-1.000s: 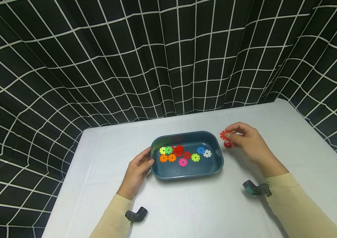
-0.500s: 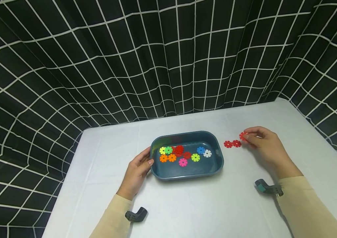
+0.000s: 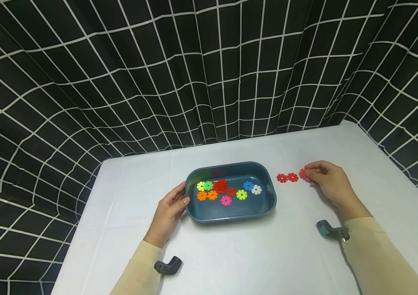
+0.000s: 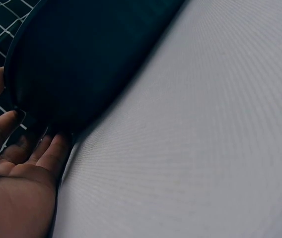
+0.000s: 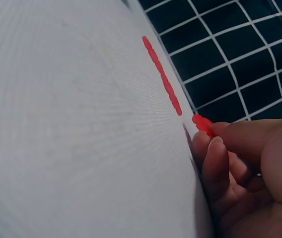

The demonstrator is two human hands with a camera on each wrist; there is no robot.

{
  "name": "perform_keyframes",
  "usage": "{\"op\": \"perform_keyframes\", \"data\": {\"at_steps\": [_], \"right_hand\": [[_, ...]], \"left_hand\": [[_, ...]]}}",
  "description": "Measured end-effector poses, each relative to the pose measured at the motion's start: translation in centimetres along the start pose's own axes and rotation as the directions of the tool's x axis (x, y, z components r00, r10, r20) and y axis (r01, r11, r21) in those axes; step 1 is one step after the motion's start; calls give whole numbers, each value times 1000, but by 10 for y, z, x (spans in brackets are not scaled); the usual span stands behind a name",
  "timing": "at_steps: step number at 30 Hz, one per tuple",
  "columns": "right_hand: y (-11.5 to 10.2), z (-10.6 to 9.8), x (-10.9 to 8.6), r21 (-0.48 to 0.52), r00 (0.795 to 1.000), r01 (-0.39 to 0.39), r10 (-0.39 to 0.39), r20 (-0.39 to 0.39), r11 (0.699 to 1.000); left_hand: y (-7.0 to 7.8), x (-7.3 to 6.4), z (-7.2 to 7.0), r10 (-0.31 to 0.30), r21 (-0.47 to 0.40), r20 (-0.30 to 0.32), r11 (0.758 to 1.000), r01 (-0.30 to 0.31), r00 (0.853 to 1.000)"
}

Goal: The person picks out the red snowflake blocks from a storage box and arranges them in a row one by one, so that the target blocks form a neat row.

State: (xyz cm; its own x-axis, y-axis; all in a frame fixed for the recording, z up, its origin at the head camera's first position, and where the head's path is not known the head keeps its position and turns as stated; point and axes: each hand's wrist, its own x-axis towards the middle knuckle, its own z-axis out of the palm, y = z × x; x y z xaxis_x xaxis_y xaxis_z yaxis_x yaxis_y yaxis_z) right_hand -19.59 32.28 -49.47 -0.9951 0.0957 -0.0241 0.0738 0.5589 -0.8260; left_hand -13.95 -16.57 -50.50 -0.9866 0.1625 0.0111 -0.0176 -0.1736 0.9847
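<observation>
My left hand [image 3: 169, 209] grips the left end of a dark blue plastic tray [image 3: 209, 212], its thumb at the rim and its fingers against the outer wall. Inside lie several notched plastic discs: orange, a pink disc [image 3: 226, 200], red, yellow, green, blue and white. To the right of the tray, my right hand [image 3: 329, 180] pinches a red notched disc [image 3: 303, 173] between thumb and fingers, just over the tablecloth. Left of it, two red discs [image 3: 287, 178] lie side by side, touching or nearly so. The right wrist view shows the pinched disc [image 5: 203, 125] tilted and partly hidden by fingertips.
A white cloth [image 3: 249, 254] covers the table. Behind and at both sides hangs a black curtain with a white grid [image 3: 209, 82]. Each wrist wears a small dark camera [image 3: 168, 266].
My right hand has moved rightward from beside the tray, past the two red discs, and then lowered slightly with its red disc. My left hand has stayed on the tray.
</observation>
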Motion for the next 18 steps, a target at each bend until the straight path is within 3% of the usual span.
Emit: {"op": "perform_keyframes", "data": {"at_steps": [18], "right_hand": [[1, 8, 2, -125, 999, -8, 2, -48, 992]], "left_hand": [[1, -1, 2, 10, 14, -17, 1000, -10, 1000]]}}
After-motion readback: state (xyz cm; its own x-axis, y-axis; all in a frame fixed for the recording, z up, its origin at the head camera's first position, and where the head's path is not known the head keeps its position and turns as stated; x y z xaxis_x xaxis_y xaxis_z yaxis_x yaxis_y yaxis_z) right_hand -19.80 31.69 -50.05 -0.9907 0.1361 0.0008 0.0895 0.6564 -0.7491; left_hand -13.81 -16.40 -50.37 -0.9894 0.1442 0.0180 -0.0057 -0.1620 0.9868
